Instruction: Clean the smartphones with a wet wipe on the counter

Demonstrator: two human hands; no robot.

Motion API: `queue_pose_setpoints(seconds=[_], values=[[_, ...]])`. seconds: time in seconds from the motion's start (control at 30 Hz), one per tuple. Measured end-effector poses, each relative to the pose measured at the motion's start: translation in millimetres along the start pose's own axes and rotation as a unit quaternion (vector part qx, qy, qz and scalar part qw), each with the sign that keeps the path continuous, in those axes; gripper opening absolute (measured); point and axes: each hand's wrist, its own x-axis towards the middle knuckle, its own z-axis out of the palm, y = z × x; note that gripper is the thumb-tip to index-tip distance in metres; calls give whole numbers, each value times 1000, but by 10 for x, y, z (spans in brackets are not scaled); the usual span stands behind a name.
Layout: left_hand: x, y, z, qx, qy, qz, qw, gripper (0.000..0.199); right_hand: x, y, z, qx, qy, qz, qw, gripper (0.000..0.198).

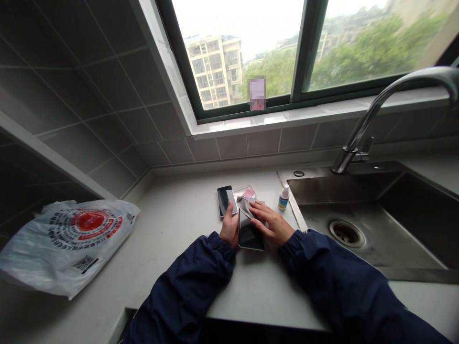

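Pale countertop (179,248) across the lower half, and just below centre I see the left hand (229,229) clamped on the dark phone (250,236), the right hand (275,224) over a grey cloth (243,205) at its top; whether those fingers pinch, I can't tell.

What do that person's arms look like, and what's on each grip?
The left sleeve and right sleeve are dark navy blue, long and wrinkly, with gathered cuffs. The left grip and right grip are bare, without gloves.
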Motion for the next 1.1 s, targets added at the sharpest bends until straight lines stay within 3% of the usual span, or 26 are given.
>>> queue_pose_setpoints(seconds=[0.37,0.6,0.8,0.97,1.1], values=[[7,-13,4,-10,24,14,1000,82,-1,-110,-35,-14,-34,20,999,48],[10,-40,15,-20,79,61,995,85,-13,-338,-69,-13,-143,12,990,56],[-15,2,35,-43,112,93,988,87,-10,-444,-117,25,-109,-7,994,48],[-43,67,-22,-34,50,82,995,97,-12,-488,-135,37,-71,-35,996,37],[-57,118,-69,-26,45,66,996,105,-11,-525,-152,40,-70,-63,995,32]])
